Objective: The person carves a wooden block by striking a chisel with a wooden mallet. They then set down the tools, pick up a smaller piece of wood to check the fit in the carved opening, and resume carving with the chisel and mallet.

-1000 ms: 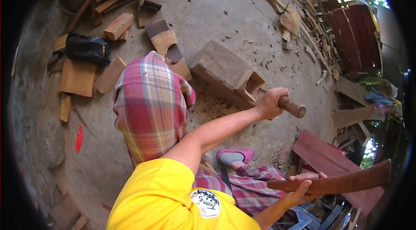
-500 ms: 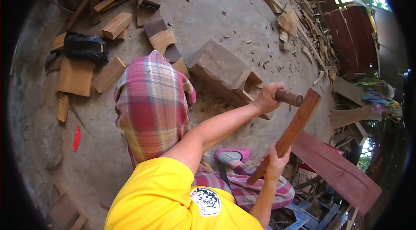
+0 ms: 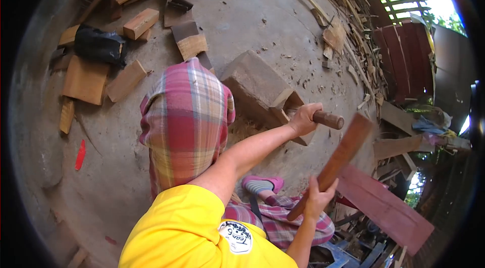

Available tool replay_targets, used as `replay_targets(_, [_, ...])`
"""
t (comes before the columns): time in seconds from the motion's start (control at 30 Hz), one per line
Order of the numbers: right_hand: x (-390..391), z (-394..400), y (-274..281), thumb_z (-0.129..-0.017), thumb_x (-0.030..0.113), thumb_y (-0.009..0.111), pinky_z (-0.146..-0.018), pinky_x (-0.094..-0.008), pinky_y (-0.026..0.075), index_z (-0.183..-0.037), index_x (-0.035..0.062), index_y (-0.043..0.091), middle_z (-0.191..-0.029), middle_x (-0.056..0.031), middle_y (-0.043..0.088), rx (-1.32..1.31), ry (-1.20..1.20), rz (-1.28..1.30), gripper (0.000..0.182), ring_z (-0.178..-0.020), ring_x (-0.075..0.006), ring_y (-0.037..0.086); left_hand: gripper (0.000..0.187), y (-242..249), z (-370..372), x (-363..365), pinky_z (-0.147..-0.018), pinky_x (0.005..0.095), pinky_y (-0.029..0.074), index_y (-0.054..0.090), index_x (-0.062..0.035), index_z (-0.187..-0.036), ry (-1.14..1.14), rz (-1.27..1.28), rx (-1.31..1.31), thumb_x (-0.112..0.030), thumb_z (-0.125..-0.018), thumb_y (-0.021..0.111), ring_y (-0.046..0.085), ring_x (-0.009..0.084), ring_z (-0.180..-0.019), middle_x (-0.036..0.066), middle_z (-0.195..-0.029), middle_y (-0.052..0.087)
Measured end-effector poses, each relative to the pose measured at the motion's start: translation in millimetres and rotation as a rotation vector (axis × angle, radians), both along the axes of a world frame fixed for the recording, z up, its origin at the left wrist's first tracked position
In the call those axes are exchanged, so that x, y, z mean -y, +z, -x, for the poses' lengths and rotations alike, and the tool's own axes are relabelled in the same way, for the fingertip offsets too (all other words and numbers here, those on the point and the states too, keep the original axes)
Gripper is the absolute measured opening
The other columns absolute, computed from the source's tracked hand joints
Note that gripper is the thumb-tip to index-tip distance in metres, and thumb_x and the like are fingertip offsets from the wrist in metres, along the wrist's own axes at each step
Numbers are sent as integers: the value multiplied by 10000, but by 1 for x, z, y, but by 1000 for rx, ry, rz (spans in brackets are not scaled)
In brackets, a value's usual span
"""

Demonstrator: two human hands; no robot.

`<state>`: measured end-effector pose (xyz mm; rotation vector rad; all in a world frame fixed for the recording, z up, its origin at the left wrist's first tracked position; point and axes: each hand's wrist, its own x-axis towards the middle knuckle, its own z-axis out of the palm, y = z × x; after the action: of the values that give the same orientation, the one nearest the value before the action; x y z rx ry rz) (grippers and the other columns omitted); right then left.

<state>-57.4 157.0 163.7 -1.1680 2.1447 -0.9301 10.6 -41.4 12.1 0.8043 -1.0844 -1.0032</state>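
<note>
My left hand is wrapped round the round wooden handle of a chisel. Its blade end is hidden in the hollowed end of a wooden block on the floor. My right hand grips the lower part of a flat wooden bat. The bat slants upward, its top blurred, a small gap from the chisel's butt. Plaid cloth covers my bent knee beside the block.
Wood offcuts and a black plastic-wrapped bundle lie on the left. Long scrap strips line the upper right. A reddish board leans at right. Wood chips dot the concrete floor. A red strip lies lower left.
The bat's top has moved slightly away from the chisel's butt and is now blurred. Both hands keep their holds. The whole view has shifted a little.
</note>
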Motion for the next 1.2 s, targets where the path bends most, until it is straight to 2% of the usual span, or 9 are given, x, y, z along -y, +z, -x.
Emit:
replay_targets(0.23, [12, -18, 70, -856, 299, 690, -541, -232, 458, -1238, -33, 378, -697, -72, 552, -128, 120, 702, 594, -511, -129, 532, 176, 9, 2, -11, -617, 387, 430, 507, -41, -822, 9, 37, -31, -13, -723, 650, 563, 378, -730, 165, -763, 564])
replay_targets(0.47, [3, -14, 75, -859, 335, 697, -538, -229, 446, -1247, -21, 372, -656, -72, 545, -199, 129, 747, 619, -527, -133, 542, 226, 21, 11, -10, -646, 395, 431, 498, -50, -838, -34, 70, -78, 8, -683, 653, 549, 366, -748, 149, -770, 536])
replay_targets(0.53, [0, -9, 49, -847, 258, 711, -560, -246, 473, -1292, -32, 373, -734, -75, 558, -142, 91, 691, 630, -567, -134, 555, 232, 18, 15, -10, -648, 399, 431, 497, -50, -839, -43, 85, -41, 9, -677, 653, 551, 368, -751, 149, -771, 533])
replay_targets(0.6, [-7, 35, -11, -825, 150, 721, -573, -265, 496, -1350, -35, 360, -881, -91, 578, -546, 86, 529, 663, -603, -143, 558, 228, 17, 19, -9, -644, 407, 425, 491, -45, -832, -49, 129, 6, 9, -677, 648, 547, 380, -759, 154, -766, 532])
replay_targets(0.67, [1, -2, -27, -796, 103, 742, -550, -277, 497, -1376, -33, 354, -1007, -110, 577, 7, 13, 52, 711, -624, -155, 558, 229, -4, 25, -6, -646, 416, 421, 489, -44, -834, -76, 94, 23, 9, -676, 645, 544, 386, -766, 156, -768, 532])
replay_targets(0.8, [-1, -8, -11, -783, 95, 756, -521, -282, 493, -1392, -21, 332, -1001, -108, 579, 97, -70, 44, 751, -632, -157, 561, 234, -14, 15, -8, -655, 436, 410, 486, -40, -840, -33, 127, 78, 8, -670, 640, 536, 397, -781, 160, -773, 535])
replay_targets(0.97, [3, -4, 46, -817, 136, 715, -516, -280, 506, -1295, 12, 384, -806, -74, 559, 4, -10, 603, 595, -594, -134, 563, 227, 11, 14, -10, -673, 429, 423, 498, -49, -832, -50, 206, 82, -7, -670, 650, 546, 389, -798, 155, -784, 543])
replay_targets(1.07, [2, -2, 34, -831, 160, 696, -520, -277, 512, -1242, 22, 394, -787, -82, 574, -66, -23, 611, 528, -598, -143, 578, 194, 6, 12, -5, -646, 401, 440, 506, -48, -830, -72, 58, -36, -24, -705, 654, 569, 369, -748, 160, -771, 567])
replay_targets(1.2, [7, 0, -24, -818, 85, 731, -472, -286, 482, -1353, 18, 370, -870, -90, 562, 213, -59, 5, 649, -556, -148, 556, 168, 3, 12, -1, -632, 393, 440, 504, -44, -816, -90, 56, -31, -21, -725, 642, 574, 357, -726, 163, -759, 573])
